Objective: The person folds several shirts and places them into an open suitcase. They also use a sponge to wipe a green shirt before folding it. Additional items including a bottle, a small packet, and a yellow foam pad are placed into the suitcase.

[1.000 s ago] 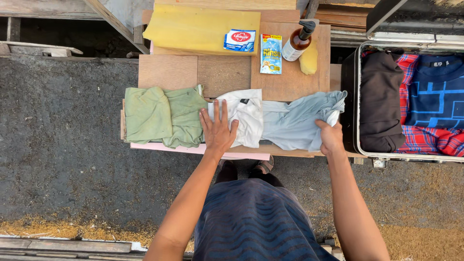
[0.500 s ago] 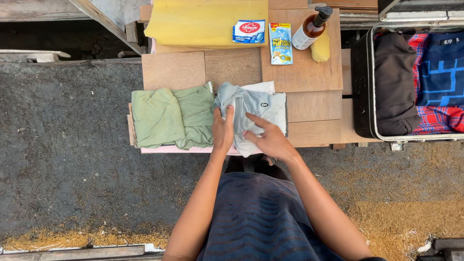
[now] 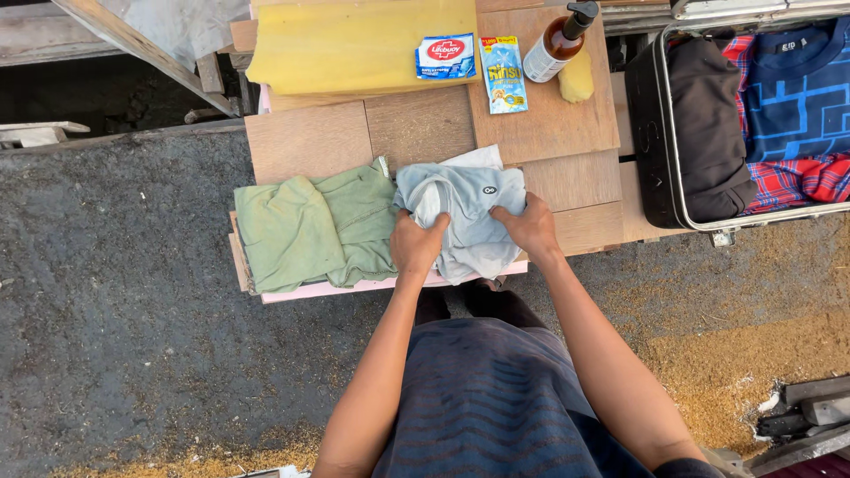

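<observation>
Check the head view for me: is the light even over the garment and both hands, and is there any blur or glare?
Head view: soft, even daylight, no hard shadows on the pale blue garment; left hand and right hand look sharp, without motion blur; no glare on the bottle; the frame corners show slight wide-angle stretch.

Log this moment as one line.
left hand: grips pale blue garment | right hand: grips same | green garment: folded beside
</observation>
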